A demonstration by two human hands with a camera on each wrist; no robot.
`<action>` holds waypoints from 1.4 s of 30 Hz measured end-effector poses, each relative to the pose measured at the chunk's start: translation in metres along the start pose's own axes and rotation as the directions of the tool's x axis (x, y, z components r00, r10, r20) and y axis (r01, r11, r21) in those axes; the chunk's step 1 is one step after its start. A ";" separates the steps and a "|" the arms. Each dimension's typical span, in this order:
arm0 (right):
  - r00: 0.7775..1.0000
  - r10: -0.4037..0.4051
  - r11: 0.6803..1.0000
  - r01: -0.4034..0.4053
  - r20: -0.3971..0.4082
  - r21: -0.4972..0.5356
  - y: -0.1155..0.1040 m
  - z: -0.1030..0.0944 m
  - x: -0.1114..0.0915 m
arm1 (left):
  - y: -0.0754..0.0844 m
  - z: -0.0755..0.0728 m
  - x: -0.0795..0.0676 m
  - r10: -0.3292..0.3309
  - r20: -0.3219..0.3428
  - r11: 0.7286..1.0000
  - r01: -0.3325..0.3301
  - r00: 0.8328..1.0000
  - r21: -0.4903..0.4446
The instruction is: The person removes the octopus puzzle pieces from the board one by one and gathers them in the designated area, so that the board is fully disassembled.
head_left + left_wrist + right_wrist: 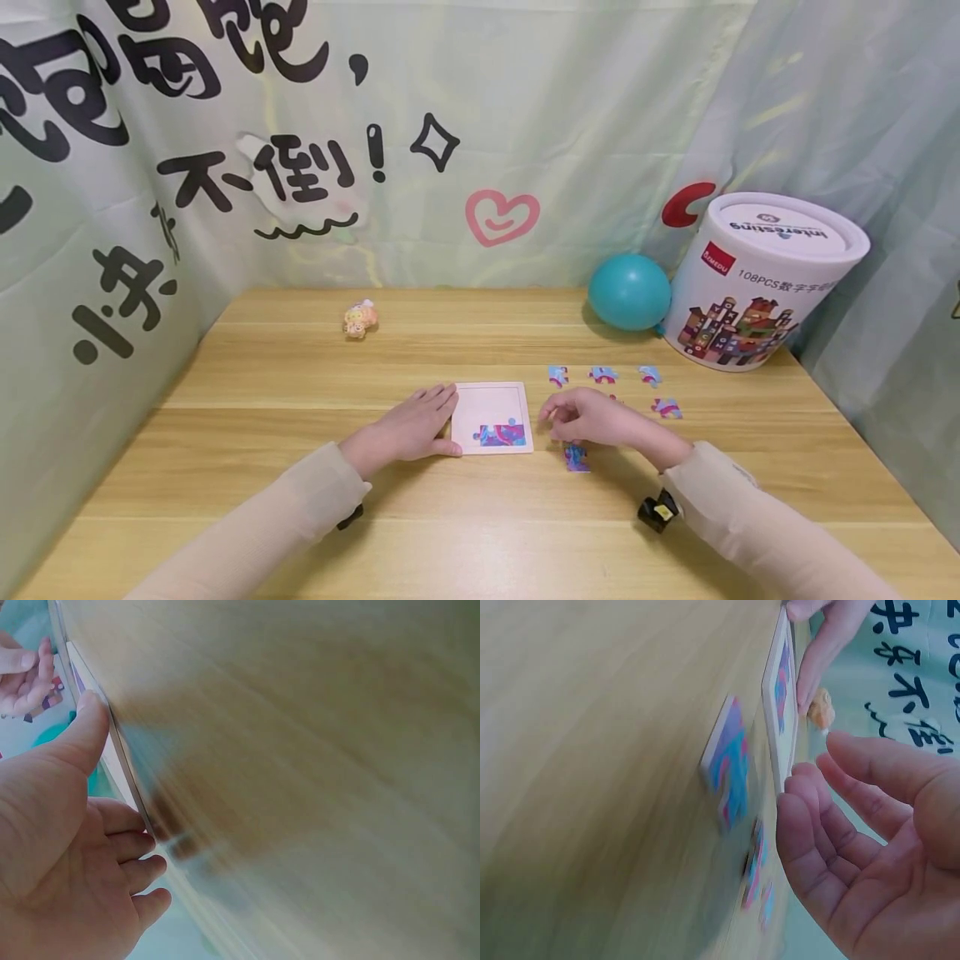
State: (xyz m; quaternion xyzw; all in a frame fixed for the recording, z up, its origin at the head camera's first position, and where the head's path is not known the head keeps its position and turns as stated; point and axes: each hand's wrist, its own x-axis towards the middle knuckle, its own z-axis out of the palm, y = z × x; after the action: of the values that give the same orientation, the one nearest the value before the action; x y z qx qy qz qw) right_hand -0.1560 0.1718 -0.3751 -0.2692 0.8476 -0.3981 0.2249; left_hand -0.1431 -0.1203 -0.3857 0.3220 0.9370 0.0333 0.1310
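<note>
A white square puzzle tray (480,404) lies on the table, with joined purple, pink and blue puzzle pieces (504,436) in its lower right part. My left hand (422,423) rests along the tray's left edge, fingers extended and thumb by the lower left corner. Just right of the tray is my right hand (588,415), its fingers loosely bent around nothing, as the right wrist view shows. A loose purple and blue puzzle piece (576,458) lies below that hand on the wood. The right hand partly hides another piece behind it.
Several loose puzzle pieces (603,375) are spread right of the tray. Farther back stand a teal balloon (630,292) and a large white bucket (757,292). A small toy figure (361,319) sits at the back left, before a printed curtain (420,250).
</note>
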 end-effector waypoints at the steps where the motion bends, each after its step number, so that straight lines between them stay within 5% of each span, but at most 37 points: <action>1: 1.000 -0.003 1.000 0.003 0.003 0.009 -0.002 0.002 0.003 | 0.000 0.000 0.000 0.001 0.000 1.000 -0.001 1.000 0.001; 5: 0.999 -0.025 0.999 0.024 0.026 0.038 -0.011 0.010 0.014 | -0.001 0.001 0.001 0.003 -0.002 1.000 -0.003 1.000 0.002; 21: 0.995 -0.103 0.986 0.103 0.005 -0.132 -0.023 0.033 0.045 | -0.001 0.002 0.002 0.004 -0.008 1.000 -0.004 1.000 0.006; 42: 1.000 -0.020 0.972 0.017 -0.011 -0.235 -0.027 0.041 0.051 | -0.001 0.002 0.003 -0.004 0.000 1.000 0.004 1.000 0.020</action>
State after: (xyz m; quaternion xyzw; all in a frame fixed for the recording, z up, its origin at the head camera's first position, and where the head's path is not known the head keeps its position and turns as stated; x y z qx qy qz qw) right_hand -0.1623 0.1018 -0.3858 -0.2991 0.8876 -0.2990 0.1823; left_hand -0.1455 -0.1192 -0.3884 0.3212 0.9380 0.0238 0.1277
